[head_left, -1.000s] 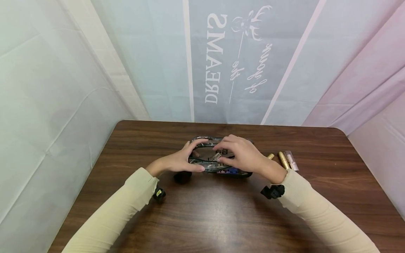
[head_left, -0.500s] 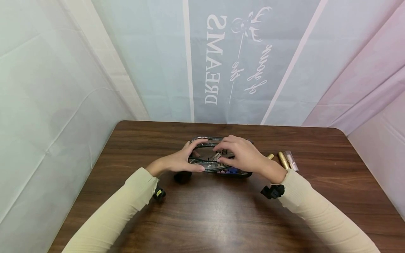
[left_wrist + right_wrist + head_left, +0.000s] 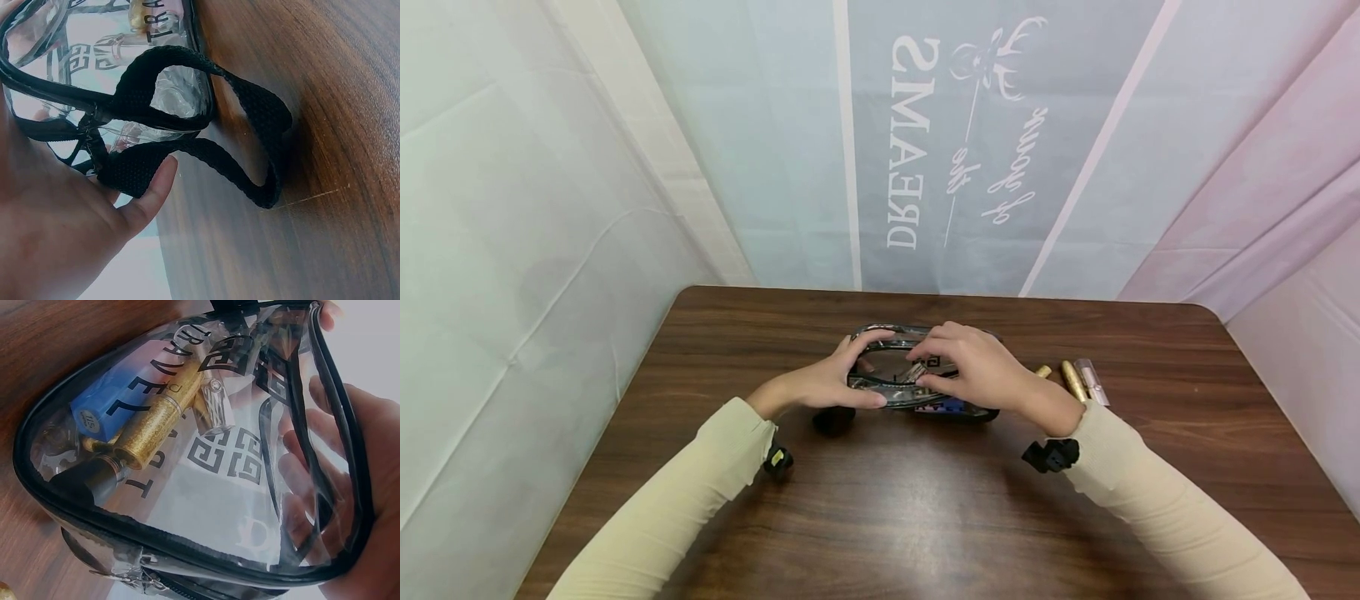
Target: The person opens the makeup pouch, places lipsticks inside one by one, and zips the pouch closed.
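Left hand point(image 3: 827, 382) and right hand point(image 3: 981, 367) on clear, black-trimmed bag point(image 3: 913, 396).

"TRAVEL" and square black emblems point(image 3: 226, 454) stand on the clear bag point(image 3: 178, 503); the blue box point(image 3: 128, 384) inside bears "115" on its end. Mirrored "DREAMS" and script "of your" stand on the backdrop point(image 3: 955, 150).

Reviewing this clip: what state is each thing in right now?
Clear pouch: mouth open, things inside.
Left hand: spread round the pouch's end, holding it.
Right hand: at the pouch's mouth, fingers bent; grip unclear.
Black strap: forming a loose loop.
Blue box: inside the pouch, visible end closed.
Inner gold tube: inside, slanted.
Silver tube: inside, tilted.
Outer gold tube: lying on the table.
Clear-cased tube: lying beside it.
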`<state>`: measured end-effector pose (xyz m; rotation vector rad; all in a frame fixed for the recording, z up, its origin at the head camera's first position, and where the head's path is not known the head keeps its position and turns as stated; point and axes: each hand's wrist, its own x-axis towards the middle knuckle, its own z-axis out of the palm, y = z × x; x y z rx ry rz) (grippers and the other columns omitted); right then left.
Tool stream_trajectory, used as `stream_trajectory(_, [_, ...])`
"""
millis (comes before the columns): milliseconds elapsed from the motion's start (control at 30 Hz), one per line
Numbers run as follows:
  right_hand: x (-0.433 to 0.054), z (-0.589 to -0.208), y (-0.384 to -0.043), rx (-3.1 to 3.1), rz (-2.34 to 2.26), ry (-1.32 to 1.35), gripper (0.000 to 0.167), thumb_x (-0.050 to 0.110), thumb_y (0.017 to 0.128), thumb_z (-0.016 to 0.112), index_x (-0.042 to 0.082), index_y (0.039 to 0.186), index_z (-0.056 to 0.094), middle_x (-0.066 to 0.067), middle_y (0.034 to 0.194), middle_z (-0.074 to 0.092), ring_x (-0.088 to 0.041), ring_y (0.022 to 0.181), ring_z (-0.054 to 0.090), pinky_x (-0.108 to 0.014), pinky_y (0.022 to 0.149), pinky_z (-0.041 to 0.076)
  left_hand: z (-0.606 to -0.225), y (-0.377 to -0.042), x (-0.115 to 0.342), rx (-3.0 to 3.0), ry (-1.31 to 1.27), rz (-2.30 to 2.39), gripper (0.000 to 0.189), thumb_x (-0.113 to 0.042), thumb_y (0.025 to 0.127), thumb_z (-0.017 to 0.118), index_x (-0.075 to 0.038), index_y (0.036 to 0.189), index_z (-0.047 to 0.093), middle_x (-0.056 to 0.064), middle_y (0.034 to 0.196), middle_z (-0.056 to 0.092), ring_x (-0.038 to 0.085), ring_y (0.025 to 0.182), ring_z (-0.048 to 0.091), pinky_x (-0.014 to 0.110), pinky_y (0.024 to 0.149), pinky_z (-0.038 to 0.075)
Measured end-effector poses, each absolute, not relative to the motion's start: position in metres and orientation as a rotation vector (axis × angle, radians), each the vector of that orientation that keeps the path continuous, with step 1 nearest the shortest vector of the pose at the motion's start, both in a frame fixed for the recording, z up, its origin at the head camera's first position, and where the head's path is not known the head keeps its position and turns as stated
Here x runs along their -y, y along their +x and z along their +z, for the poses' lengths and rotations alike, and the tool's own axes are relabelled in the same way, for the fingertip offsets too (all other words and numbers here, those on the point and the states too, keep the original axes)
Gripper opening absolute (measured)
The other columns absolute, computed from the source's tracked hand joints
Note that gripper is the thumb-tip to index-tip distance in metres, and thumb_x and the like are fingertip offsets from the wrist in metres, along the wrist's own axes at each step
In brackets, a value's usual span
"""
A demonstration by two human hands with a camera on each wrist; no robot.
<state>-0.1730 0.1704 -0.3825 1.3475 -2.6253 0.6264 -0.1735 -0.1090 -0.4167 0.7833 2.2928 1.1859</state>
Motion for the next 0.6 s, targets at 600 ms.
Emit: stream_trajectory(600, [-0.1776,-0.3792,-0.1715,2.591,0.728,1.382,0.025,0.027,0.096,0.074,0.02,0.12,0.073,0.004,0.111,0.068,-0.015,0.1,0.062,-0.038,0.08,0.052,-0.4185,-0.1729,0.1091,-2.279,0.8,1.19,0.09,-0.044,0.09,0.076,-0.043,0.159,0.017,0.019,0.152,0.023,0.03,0.132,0.046,0.054,0.102,0.042])
